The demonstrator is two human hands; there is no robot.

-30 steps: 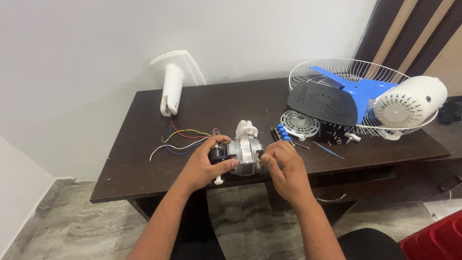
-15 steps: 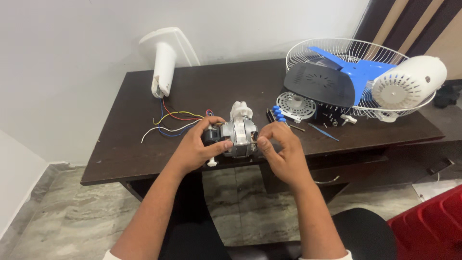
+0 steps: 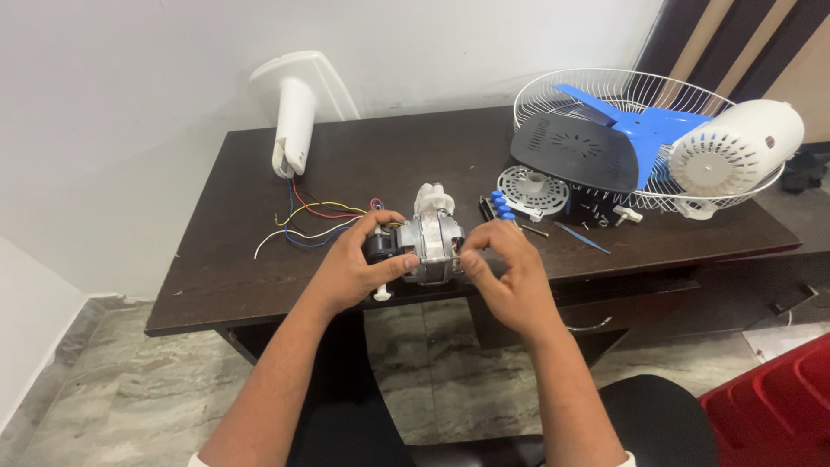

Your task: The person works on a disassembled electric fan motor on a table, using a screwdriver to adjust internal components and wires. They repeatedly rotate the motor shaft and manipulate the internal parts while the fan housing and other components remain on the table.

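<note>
A silver fan motor with a white gear housing on its far end rests near the front edge of a dark wooden desk. My left hand grips the motor's left end, where a black part sits. My right hand pinches the motor's right side with fingertips closed on it. Coloured wires run from the motor toward a white fan stand lying at the back left.
At the right lie a white wire fan guard holding a blue blade, a dark cover and a white motor cover. A round white part, small screws and a blue tool lie nearby. A red object is at bottom right.
The view has shifted slightly, moving the desk rightward and down in frame. Both hands have stayed on the motor, with the fingers only slightly adjusted.
</note>
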